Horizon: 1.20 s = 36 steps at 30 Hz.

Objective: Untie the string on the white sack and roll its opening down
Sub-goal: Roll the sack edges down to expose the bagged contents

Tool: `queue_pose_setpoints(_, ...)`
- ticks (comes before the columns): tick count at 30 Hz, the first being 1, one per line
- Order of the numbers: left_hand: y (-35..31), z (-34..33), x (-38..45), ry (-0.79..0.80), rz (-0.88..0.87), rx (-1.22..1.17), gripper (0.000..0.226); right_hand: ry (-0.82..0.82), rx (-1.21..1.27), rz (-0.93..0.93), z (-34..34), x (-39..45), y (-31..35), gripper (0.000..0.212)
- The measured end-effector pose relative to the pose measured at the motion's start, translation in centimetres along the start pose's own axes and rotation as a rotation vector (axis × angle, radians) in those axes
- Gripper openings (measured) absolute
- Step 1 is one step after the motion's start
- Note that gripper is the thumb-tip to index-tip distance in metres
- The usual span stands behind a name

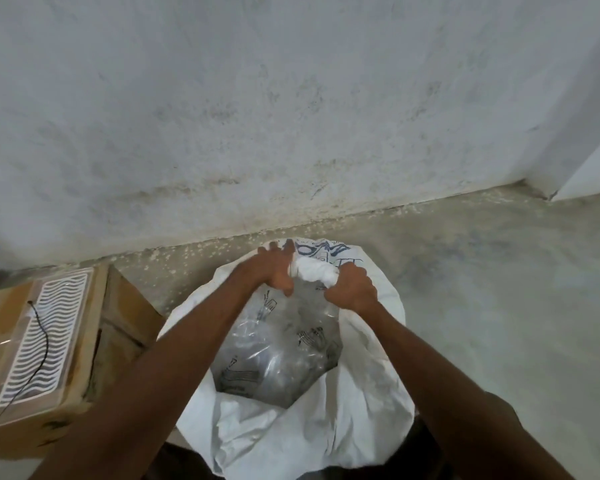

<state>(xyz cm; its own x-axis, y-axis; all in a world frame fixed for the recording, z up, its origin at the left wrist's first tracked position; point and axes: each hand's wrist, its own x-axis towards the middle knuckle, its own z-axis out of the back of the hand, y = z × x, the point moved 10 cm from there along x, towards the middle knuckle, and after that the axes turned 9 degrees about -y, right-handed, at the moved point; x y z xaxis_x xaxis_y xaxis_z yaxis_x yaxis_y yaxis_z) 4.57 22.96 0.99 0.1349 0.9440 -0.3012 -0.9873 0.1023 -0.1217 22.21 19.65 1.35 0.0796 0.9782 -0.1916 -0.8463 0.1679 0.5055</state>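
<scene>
at far rim of white sack, both hands on rolled cuff: left hand and right hand curled tight round fabric. sack upright on floor near wall, mouth open, clear inner bag exposed. string not on neck. risks: uneven pull, roll lopsided or springs back; inner bag caught in fold; sack tips toward cardboard box.
</scene>
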Motion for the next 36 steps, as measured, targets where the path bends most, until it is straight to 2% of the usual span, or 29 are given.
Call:
queue_pose_setpoints(1, -1.9, 0.1, -0.3, -0.118, -0.122, 0.023, 0.118, 0.062, 0.074, -0.008, 0.2, 0.4, 0.3, 0.046)
queue_pose_setpoints(3, -5.7, 0.3, -1.7, -0.318, -0.366, 0.033, 0.111, 0.256, 0.189, -0.034, 0.1, 0.7, 1.0, 0.038)
queue_pose_setpoints(4, -6.3, 0.5, -1.9, -0.385, -0.401, 0.014, 0.104, 0.335, 0.206, -0.056, 0.2, 0.8, 1.2, 0.038)
queue_pose_setpoints(7, -5.9, 1.2, -1.1, -0.477, -0.31, -0.032, 0.079, 0.436, 0.226, -0.074, 0.1, 1.3, 0.9, 0.051)
queue_pose_setpoints(10, -6.9, 0.8, -0.2, -0.4, -0.259, 0.09, 0.053, 0.299, 0.189, -0.036, 0.0, 1.8, 0.3, 0.051)
queue_pose_setpoints(13, -6.8, 0.3, 0.5, -0.225, -0.171, 0.165, 0.044, 0.008, -0.113, 0.005, 0.8, 0.0, -1.2, 0.076)
queue_pose_setpoints(16, -4.7, 0.0, 1.9, -0.003, -0.026, 0.113, 0.058, -0.055, -0.23, -0.008, -1.0, -3.0, -3.0, 0.09)
queue_pose_setpoints(17, -4.3, -0.3, 2.0, 0.09, 0.0, 0.075, 0.064, -0.066, -0.218, -0.021, -1.3, -3.8, -3.5, 0.088)
queue_pose_setpoints(19, -4.2, -0.6, 2.3, 0.187, -0.015, 0.048, 0.072, -0.094, -0.157, -0.039, -1.2, -3.7, -4.2, 0.065)
queue_pose_setpoints(21, -4.6, 0.0, 2.3, 0.111, -0.072, 0.075, 0.081, -0.073, -0.057, -0.088, -0.5, -2.9, -4.8, 0.05)
queue_pose_setpoints(23, -5.9, 1.0, 1.1, -0.101, -0.19, 0.124, 0.094, 0.013, 0.115, -0.115, -0.1, -1.6, -4.9, 0.045)
queue_pose_setpoints(25, -8.6, 1.7, -1.3, -0.352, -0.414, 0.214, 0.1, 0.202, 0.3, -0.081, -0.4, -0.7, -3.7, 0.034)
queue_pose_setpoints(27, -10.4, 1.4, -3.0, -0.5, -0.574, 0.199, 0.097, 0.389, 0.396, -0.043, -0.5, -0.4, -2.5, 0.042)
queue_pose_setpoints(29, -10.6, 1.6, -3.1, -0.592, -0.588, 0.084, 0.086, 0.473, 0.428, -0.012, -0.4, -0.4, -2.0, 0.053)
queue_pose_setpoints(32, -10.8, 1.5, -1.1, -0.506, -0.437, 0.12, 0.062, 0.491, 0.477, -0.041, -0.3, -0.9, -2.4, 0.055)
queue_pose_setpoints(34, -11.3, 1.5, 0.1, -0.389, -0.362, 0.21, 0.04, 0.357, 0.402, -0.029, 0.6, -1.6, -3.0, 0.057)
queue_pose_setpoints(36, -11.2, 1.1, 1.0, -0.228, -0.299, 0.239, 0.036, 0.093, 0.254, -0.019, 2.0, -2.6, -3.9, 0.071)
